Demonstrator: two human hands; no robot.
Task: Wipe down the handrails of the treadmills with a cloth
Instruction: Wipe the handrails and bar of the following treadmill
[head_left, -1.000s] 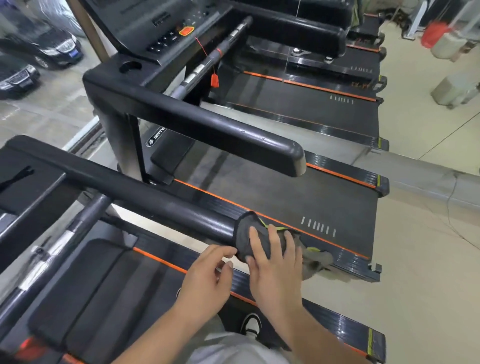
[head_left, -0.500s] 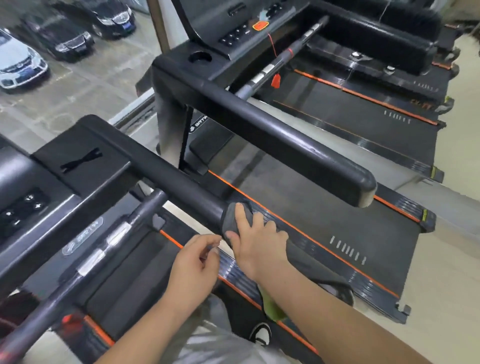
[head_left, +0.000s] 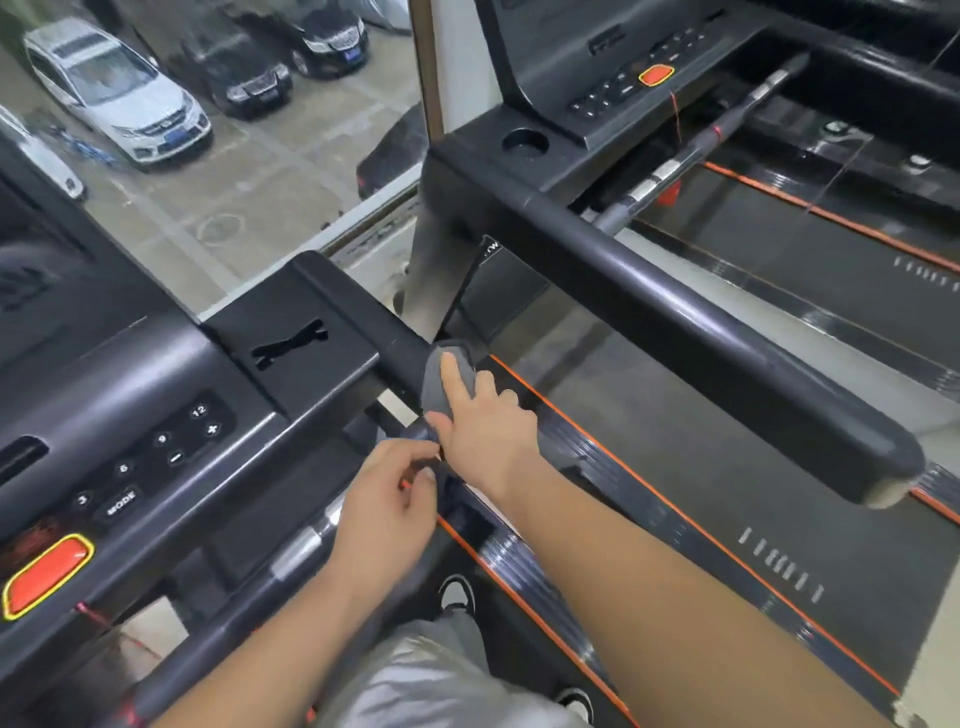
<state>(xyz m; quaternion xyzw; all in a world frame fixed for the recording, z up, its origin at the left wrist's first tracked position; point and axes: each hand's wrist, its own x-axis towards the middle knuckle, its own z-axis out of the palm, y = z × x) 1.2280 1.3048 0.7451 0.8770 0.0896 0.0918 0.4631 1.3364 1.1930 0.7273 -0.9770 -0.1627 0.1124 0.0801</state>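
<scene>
A grey cloth (head_left: 438, 391) is wrapped over the near treadmill's black right handrail (head_left: 400, 355), close to where the rail meets the console. My right hand (head_left: 485, 428) grips the cloth against the rail, index finger stretched over it. My left hand (head_left: 387, 506) hovers just below and left of it with curled fingers, fingertips by the cloth's lower edge. Whether it pinches the cloth is unclear. My right forearm hides the rest of this rail.
The neighbouring treadmill's thick handrail (head_left: 675, 322) runs parallel on the right, above its belt (head_left: 701, 467). The near console (head_left: 156, 447) with a red stop button (head_left: 47, 577) and a front crossbar (head_left: 293, 553) lie left. A window over parked cars (head_left: 119, 93) is beyond.
My right hand has slid the cloth along the rail from its free end up to the console end. My left hand followed beside it, and the view moved forward.
</scene>
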